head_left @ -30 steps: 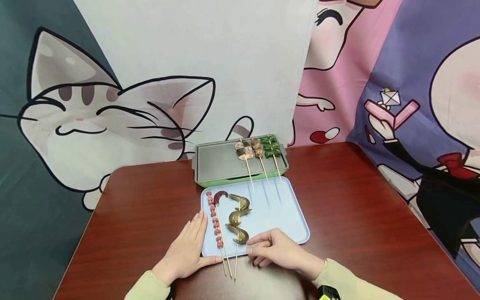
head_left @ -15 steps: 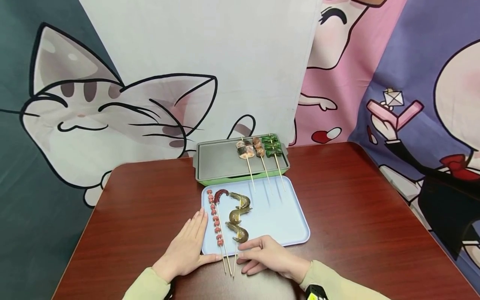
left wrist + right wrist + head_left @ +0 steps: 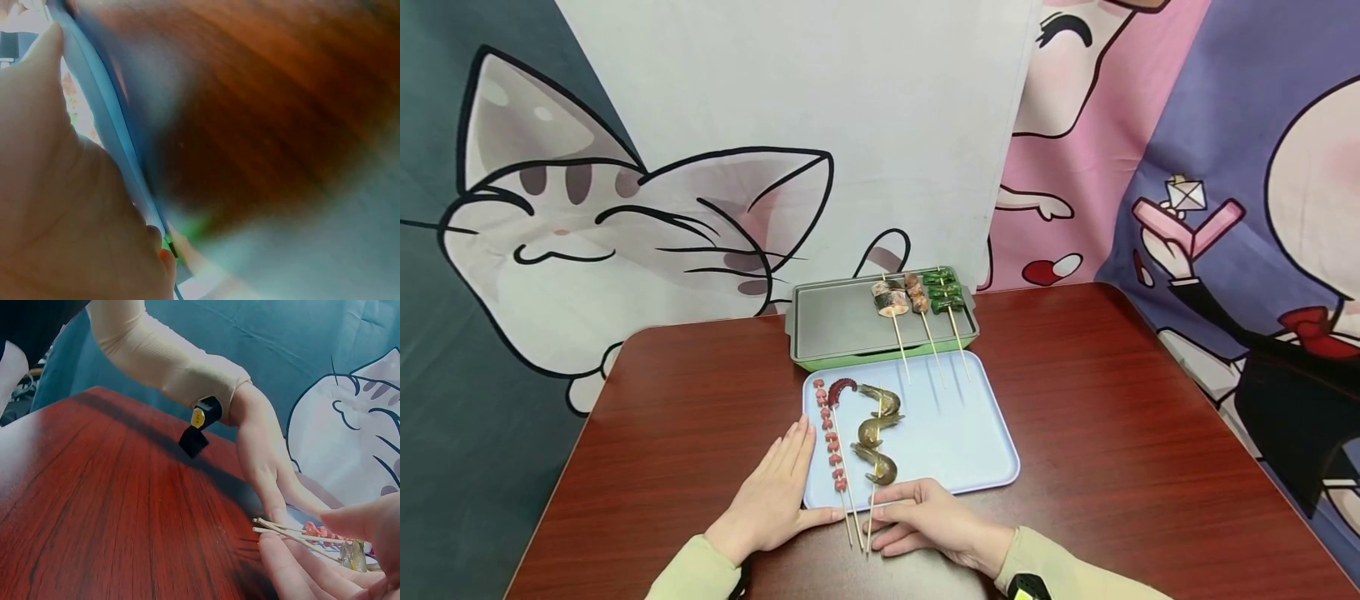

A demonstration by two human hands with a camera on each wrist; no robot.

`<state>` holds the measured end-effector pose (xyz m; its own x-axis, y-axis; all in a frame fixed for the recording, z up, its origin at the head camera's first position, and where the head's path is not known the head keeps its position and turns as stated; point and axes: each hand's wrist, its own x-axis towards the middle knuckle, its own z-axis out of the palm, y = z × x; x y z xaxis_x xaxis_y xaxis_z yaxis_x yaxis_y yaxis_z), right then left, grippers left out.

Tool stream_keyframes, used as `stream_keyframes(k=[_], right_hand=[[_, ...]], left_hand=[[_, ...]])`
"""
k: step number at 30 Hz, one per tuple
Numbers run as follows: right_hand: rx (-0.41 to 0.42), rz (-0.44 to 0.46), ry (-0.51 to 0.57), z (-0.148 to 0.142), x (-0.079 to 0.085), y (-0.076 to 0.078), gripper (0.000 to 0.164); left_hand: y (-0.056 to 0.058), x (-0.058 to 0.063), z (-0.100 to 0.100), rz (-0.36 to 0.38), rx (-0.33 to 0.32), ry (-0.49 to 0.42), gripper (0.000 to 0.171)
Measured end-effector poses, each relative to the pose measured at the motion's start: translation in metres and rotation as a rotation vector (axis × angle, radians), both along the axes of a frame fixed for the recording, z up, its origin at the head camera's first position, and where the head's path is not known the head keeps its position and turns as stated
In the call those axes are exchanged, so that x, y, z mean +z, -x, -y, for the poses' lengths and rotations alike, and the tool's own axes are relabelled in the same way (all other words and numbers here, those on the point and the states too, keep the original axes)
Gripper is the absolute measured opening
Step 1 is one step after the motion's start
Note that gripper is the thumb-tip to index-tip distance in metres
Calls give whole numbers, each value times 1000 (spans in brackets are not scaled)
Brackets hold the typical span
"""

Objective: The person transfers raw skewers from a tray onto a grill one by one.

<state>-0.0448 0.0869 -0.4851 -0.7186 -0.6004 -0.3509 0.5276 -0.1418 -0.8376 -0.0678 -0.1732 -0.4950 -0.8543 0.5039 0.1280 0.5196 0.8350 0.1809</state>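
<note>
My left hand (image 3: 771, 492) lies flat with straight fingers along the left rim of a light blue tray (image 3: 958, 450); its thumb reaches the near rim. My right hand (image 3: 936, 521) is at the bare stick end of a shrimp skewer (image 3: 880, 468), its thumb and fingers on either side of the stick. In the right wrist view a gap shows between that thumb and the fingers, with stick ends (image 3: 275, 526) between them. Left of the shrimp lie a skewer of small red pieces (image 3: 832, 447) and a dark red tentacle-like skewer (image 3: 842, 390). The left wrist view is blurred.
Behind the tray stands a grey-topped green grill pan (image 3: 831, 321). On its right side rest a fish-slice skewer (image 3: 891, 300), a brown meat skewer (image 3: 916, 292) and a green pepper skewer (image 3: 946, 293), sticks overhanging the tray. Everything sits on a reddish-brown table (image 3: 700, 392) before a cartoon backdrop.
My right hand has moved left and slightly nearer, from beside the lowest shrimp to the skewer's stick end. The left hand has stayed at the tray's rim.
</note>
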Motion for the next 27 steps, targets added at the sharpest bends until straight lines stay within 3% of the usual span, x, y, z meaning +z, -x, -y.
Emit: stream_keyframes(k=[18, 27], right_hand=[[-121, -47, -45, -14, 9, -3, 41], [-120, -75, -50, -22, 13, -1, 41]], left_hand=[[4, -13, 2, -55, 12, 33, 113], [2, -5, 1, 19, 19, 39, 113]])
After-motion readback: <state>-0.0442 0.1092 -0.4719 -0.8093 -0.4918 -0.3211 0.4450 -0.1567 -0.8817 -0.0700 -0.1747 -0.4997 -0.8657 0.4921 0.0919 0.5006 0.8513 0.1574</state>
